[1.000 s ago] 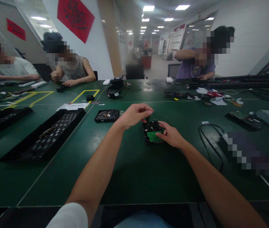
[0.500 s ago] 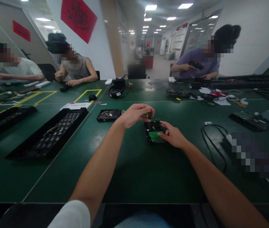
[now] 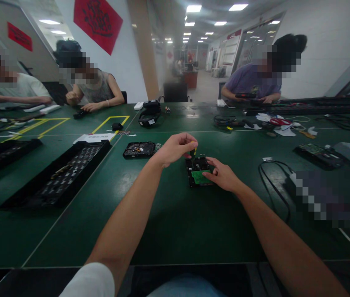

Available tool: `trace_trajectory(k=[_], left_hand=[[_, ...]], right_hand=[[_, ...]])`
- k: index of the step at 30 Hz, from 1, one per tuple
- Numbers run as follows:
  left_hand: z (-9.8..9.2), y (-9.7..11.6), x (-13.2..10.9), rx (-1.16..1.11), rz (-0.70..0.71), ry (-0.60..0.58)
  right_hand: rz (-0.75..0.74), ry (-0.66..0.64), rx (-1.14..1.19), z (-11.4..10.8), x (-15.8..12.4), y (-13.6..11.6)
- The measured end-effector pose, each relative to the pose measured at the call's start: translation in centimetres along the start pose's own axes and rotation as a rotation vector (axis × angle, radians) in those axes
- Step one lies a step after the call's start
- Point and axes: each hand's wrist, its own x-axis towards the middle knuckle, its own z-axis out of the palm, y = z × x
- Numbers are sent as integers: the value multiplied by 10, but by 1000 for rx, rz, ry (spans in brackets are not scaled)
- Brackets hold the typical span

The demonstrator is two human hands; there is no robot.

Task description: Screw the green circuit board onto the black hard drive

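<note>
At the centre of your clock face lies the hard drive (image 3: 189,170), flat on the green table (image 3: 175,231), its green circuit board (image 3: 199,177) facing up. Your left hand (image 3: 178,148) is just off it at 11 o'clock, fingertips pinched together on a small yellow-and-black handle (image 3: 193,152), apparently a screwdriver's. You hold it nearly upright over the drive's far end, presumably to bring it square to the surface; your fingers hide too much to confirm tip contact.

Your right hand (image 3: 221,175) is at 3 o'clock, half curled about the drive, thumb on the board and fingers at the far right edge. That grip would stop the drive turning.

Further out, a second drive (image 3: 139,149) rests near 10 o'clock, beside some small metal pieces (image 3: 158,146). A long black tray (image 3: 83,171) lies at 9 o'clock, its raised walls suited to containing loose parts. At 3 o'clock, well apart, sits another board-topped unit (image 3: 317,156). Co-workers sit towards 10 and 1 o'clock.
</note>
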Motion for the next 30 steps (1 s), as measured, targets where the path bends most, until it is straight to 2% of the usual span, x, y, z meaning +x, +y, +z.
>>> trace_trajectory(k=[2, 4, 6, 12, 18, 22, 26, 30], left_hand=[[-3, 3, -2, -89, -35, -93], [-6, 5, -3, -130, -52, -136], [-7, 3, -3, -99, -30, -118], [1, -8, 2, 118, 40, 121], [12, -9, 4, 16, 129, -7], [9, -8, 4, -112, 31, -63], [2, -5, 3, -224, -30, -41], [1, -4, 2, -87, 19, -24]], right_hand=[[-7, 5, -2, 0, 0, 0], [-10, 2, -7, 0, 0, 1], [-10, 0, -14, 1, 0, 1], [1, -13, -16, -1, 0, -1], [8, 1, -20, -1, -1, -3], [-1, 3, -15, -1, -1, -1], [-7, -7, -16, -1, -1, -1], [-9, 1, -10, -1, 0, -1]])
